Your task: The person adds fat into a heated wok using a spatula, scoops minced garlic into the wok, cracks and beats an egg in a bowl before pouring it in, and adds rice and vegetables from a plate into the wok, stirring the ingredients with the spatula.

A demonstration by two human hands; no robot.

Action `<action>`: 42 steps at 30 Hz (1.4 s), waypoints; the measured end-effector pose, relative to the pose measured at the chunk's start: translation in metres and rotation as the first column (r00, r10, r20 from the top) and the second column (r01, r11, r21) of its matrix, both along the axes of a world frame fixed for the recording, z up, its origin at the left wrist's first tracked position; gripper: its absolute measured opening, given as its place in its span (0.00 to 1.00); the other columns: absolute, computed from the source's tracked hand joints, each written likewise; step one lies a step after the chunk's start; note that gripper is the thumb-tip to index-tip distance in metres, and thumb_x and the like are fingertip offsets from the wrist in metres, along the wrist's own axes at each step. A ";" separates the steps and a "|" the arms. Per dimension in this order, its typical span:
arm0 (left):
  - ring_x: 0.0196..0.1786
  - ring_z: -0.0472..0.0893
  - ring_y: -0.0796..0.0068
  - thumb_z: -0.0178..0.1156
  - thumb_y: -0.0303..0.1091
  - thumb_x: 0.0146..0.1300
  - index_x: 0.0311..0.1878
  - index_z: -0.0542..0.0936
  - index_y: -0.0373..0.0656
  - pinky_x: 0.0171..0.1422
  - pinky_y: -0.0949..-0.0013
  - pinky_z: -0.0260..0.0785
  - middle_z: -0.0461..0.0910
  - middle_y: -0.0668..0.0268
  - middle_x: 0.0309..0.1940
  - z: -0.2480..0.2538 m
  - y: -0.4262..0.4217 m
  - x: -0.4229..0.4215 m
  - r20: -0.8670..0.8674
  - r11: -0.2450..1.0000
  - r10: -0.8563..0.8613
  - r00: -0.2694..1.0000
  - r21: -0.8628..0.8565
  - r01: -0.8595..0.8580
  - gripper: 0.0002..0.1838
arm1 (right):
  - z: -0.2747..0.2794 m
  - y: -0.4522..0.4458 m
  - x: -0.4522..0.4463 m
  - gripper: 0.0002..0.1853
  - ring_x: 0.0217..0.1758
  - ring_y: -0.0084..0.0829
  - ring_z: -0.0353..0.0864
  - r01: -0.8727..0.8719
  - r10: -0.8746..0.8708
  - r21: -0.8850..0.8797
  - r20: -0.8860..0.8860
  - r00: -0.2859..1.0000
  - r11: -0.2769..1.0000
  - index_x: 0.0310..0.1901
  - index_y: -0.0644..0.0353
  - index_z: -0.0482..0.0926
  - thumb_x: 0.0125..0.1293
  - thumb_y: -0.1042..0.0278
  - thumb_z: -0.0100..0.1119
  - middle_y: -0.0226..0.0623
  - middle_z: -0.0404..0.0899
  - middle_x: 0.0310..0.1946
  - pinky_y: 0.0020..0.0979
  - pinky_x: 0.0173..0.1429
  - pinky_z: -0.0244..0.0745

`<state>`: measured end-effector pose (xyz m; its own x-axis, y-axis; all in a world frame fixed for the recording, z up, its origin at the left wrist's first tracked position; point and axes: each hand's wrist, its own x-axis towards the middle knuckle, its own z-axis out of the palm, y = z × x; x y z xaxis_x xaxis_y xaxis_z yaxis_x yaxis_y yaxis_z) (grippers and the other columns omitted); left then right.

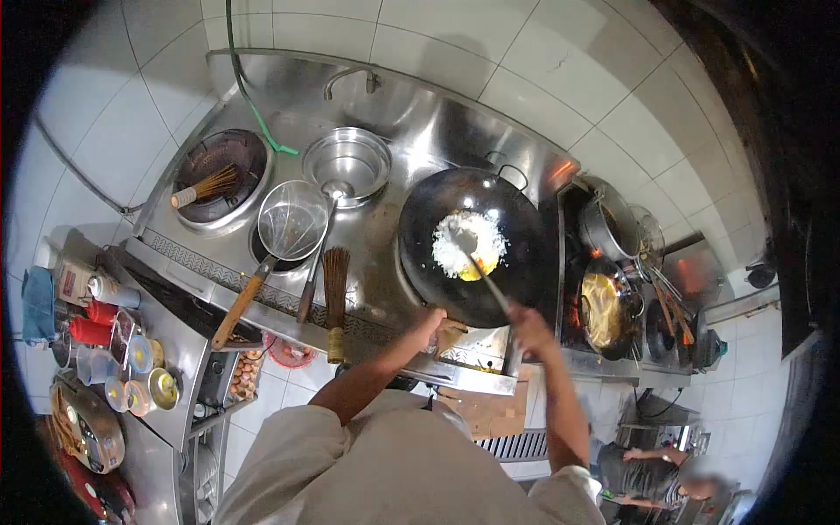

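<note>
A large black wok [525, 223] sits on the steel stove, with white rice [451, 254] and some yellow egg [477, 269] at its bottom. My left hand [427, 328] is closed at the wok's near edge, around what looks like a tan cloth [449, 339]; any handle under it is hidden. Slightly blurred, my right hand [529, 332] is wrapped around the handle of a ladle [493, 285]. The ladle's head rests in the rice.
Left of the wok are a steel bowl [324, 162], a wire strainer [289, 223], and bamboo brushes [336, 289]. To the right, a pan of yellow liquid [602, 306] stands near flames. Seasoning containers [140, 354] crowd the left counter. Another person [643, 472] is at lower right.
</note>
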<state>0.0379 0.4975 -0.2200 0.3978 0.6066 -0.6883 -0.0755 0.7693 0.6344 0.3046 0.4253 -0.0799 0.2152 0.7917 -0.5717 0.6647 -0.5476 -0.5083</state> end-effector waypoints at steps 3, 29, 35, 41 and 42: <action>0.34 0.80 0.64 0.62 0.45 0.60 0.43 0.80 0.44 0.36 0.58 0.73 0.80 0.63 0.35 0.035 0.002 -0.007 -0.056 0.997 0.018 0.998 -0.069 -0.021 0.15 | 0.105 0.012 -0.025 0.32 0.21 0.47 0.83 0.180 -0.202 -0.102 -0.274 0.940 0.978 0.80 0.45 0.57 0.78 0.53 0.50 0.56 0.84 0.32 0.46 0.34 0.82; 0.31 0.78 0.67 0.61 0.44 0.57 0.42 0.80 0.43 0.30 0.59 0.68 0.79 0.61 0.31 0.014 0.008 -0.003 -0.121 0.995 -0.012 0.993 0.093 0.024 0.15 | 0.137 -0.002 -0.048 0.24 0.11 0.18 0.64 0.139 -0.140 -0.016 -0.149 0.979 0.990 0.73 0.47 0.70 0.78 0.58 0.52 0.26 0.65 0.17 0.24 0.13 0.66; 0.52 0.78 0.58 0.62 0.51 0.58 0.56 0.75 0.50 0.52 0.47 0.71 0.78 0.61 0.49 -0.004 0.007 -0.005 -0.059 0.998 -0.056 0.997 -0.044 0.054 0.25 | 0.019 -0.036 -0.054 0.27 0.41 0.65 0.85 -0.274 0.160 0.101 0.604 0.780 0.956 0.75 0.48 0.66 0.75 0.65 0.45 0.63 0.84 0.38 0.61 0.45 0.80; 0.41 0.79 0.61 0.62 0.47 0.59 0.49 0.77 0.49 0.43 0.52 0.73 0.79 0.62 0.42 -0.016 0.000 0.000 0.029 0.995 0.024 0.999 -0.095 -0.021 0.19 | 0.101 -0.031 -0.052 0.24 0.37 0.60 0.86 -0.102 0.027 0.207 0.336 0.941 0.973 0.72 0.47 0.72 0.76 0.64 0.48 0.60 0.84 0.32 0.57 0.43 0.80; 0.39 0.78 0.61 0.62 0.46 0.58 0.48 0.77 0.49 0.42 0.52 0.73 0.79 0.63 0.41 -0.015 0.001 0.003 0.023 0.996 0.060 0.998 -0.069 -0.059 0.18 | 0.131 -0.027 -0.059 0.23 0.38 0.61 0.85 0.067 -0.074 0.043 0.185 0.980 0.997 0.71 0.47 0.73 0.76 0.64 0.49 0.61 0.84 0.33 0.57 0.45 0.79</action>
